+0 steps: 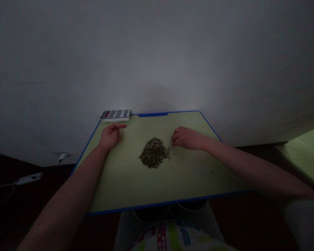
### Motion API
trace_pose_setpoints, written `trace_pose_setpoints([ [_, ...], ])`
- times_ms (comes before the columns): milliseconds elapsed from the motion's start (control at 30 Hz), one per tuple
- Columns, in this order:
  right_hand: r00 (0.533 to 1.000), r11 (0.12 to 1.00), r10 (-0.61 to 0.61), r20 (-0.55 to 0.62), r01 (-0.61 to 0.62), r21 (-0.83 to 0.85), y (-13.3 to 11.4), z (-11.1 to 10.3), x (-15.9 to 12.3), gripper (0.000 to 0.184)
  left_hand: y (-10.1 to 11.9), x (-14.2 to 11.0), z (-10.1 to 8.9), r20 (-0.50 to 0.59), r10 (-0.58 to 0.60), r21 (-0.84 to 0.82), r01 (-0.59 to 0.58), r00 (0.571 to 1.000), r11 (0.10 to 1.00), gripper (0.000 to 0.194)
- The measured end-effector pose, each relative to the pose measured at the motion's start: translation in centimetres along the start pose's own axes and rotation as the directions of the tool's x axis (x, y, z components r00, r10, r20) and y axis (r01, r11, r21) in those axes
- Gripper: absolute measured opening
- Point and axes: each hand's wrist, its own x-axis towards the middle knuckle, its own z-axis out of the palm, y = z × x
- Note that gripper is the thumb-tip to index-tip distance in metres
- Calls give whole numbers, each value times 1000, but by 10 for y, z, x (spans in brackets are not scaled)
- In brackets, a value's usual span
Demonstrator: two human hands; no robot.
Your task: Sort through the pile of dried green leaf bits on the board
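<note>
A loose pile of small, dark greenish-brown grains [154,153] lies near the middle of the pale table with a blue edge [128,188]. Just right of the pile, my right hand [185,138] is closed, its fingertips pinched together and pointing down at the grains. A faint thin shape shows between those fingertips and the pile, too dim to name. My left hand [111,136] rests at the table's left side, apart from the pile. Its index finger stretches out to the right while the other fingers curl loosely, and I see nothing in it.
A phone [117,114] lies on a white box-like object at the far left corner. A small dark sliver [212,172] lies right of the pile. Behind the table rises a plain wall [157,55]. On the floor at left is a white power strip [29,178] with cables.
</note>
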Motion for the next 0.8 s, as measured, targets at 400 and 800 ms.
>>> trace_pose_setpoints([
  [400,992,993,73,-103,-62,100,-1,-15,-42,28,-12,11,4,-30,-140,-190,132,990,973,12],
  [800,989,988,148,-10,-148,48,3,-19,-46,28,-13,12,-3,130,-61,-283,96,990,954,9],
])
